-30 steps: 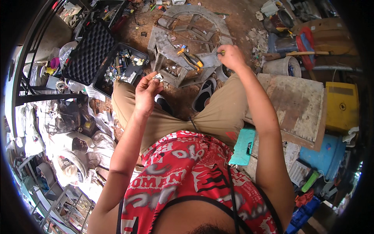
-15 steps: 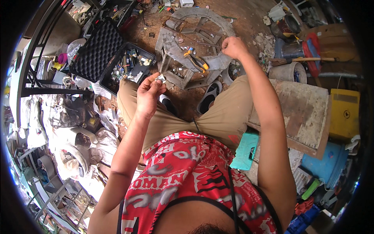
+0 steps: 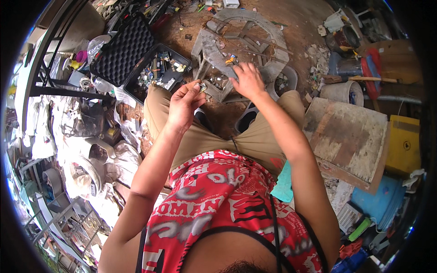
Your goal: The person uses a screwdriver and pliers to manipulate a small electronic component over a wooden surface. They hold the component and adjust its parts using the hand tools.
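Observation:
My left hand (image 3: 185, 102) pinches a small, shiny, pale metallic piece (image 3: 203, 88) between thumb and fingertips, above my left knee. My right hand (image 3: 249, 82) is over the near side of the grey frame stool (image 3: 214, 57), its fingers curled round the dark handles of a pair of pliers. Only the orange-and-black head of the pliers (image 3: 231, 60) shows past the fingers; the rest is hidden under the hand. Left of the stool lies an open black case (image 3: 132, 86) with a foam-lined lid, holding many small electronic parts.
A grey tub (image 3: 290, 78) with scraps stands right of the stool. On my right are a worn board (image 3: 348, 136), a yellow case (image 3: 404, 141) and a turquoise case (image 3: 284, 184) by my hip. White bags (image 3: 120, 168) and clutter lie on my left.
My right hand has come left and nearer from the stool's right side, onto the pliers. My left hand keeps its small piece. The whole view has shifted slightly.

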A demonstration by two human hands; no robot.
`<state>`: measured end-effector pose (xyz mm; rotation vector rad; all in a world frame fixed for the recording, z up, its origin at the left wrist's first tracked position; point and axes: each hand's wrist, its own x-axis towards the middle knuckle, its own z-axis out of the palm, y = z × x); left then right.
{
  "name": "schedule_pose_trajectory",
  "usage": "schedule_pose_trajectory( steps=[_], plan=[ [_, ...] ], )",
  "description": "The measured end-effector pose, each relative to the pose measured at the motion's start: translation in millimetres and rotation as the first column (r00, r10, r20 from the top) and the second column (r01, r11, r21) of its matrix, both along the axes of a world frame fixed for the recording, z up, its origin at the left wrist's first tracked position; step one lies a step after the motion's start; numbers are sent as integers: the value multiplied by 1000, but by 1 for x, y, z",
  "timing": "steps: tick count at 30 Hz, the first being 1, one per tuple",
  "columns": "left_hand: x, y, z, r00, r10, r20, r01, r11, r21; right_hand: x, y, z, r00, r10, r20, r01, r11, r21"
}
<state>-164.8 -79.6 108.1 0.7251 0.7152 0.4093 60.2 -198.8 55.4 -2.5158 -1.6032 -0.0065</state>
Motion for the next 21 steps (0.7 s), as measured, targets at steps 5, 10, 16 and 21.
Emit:
schedule_pose_trajectory(
  steps=[5,10,16,21],
  plan=[
    [-5,1,6,1000,20,11,-20,1000,21,-7,33,-2,987,-24,158,82,926,-368],
    [-8,0,19,997,31,65,-34,998,47,14,40,-30,959,-120,257,208,914,-349],
    [-14,3,29,991,35,132,-50,993,111,15,41,-2,964,-264,35,264,928,-262],
    [-17,5,35,994,47,99,-61,989,137,-11,-5,74,420,-91,-903,563,807,181]
  ],
)
